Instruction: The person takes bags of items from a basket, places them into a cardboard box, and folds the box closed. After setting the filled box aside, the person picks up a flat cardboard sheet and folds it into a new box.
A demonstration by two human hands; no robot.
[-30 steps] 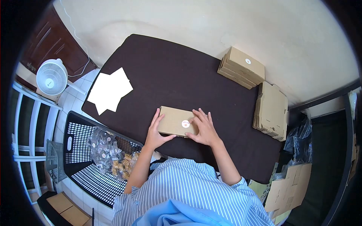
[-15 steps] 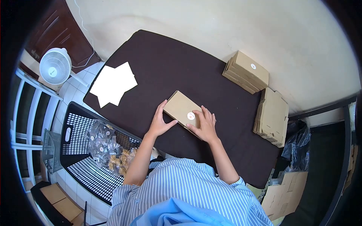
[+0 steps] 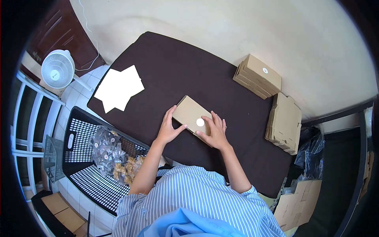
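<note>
A flat brown cardboard box (image 3: 188, 111) lies closed on the dark cloth in front of me, set at a slant, with a round white sticker (image 3: 200, 122) on its lid. My left hand (image 3: 170, 128) grips the box's left end, fingers along the short side and thumb at the near edge. Across the right end, my right hand (image 3: 216, 132) spans the box, with its thumb by the near edge and the index fingertip beside the sticker. The other right fingers reach toward the far right side, where their exact contact is hidden.
White sheets (image 3: 119, 89) lie at the table's left. Closed boxes (image 3: 258, 75) are stacked by the wall, with flattened cardboard (image 3: 285, 122) to their right. A black basket (image 3: 81, 152) of packed plastic bags (image 3: 108, 152) stands left of me; beyond is a fan (image 3: 58, 70).
</note>
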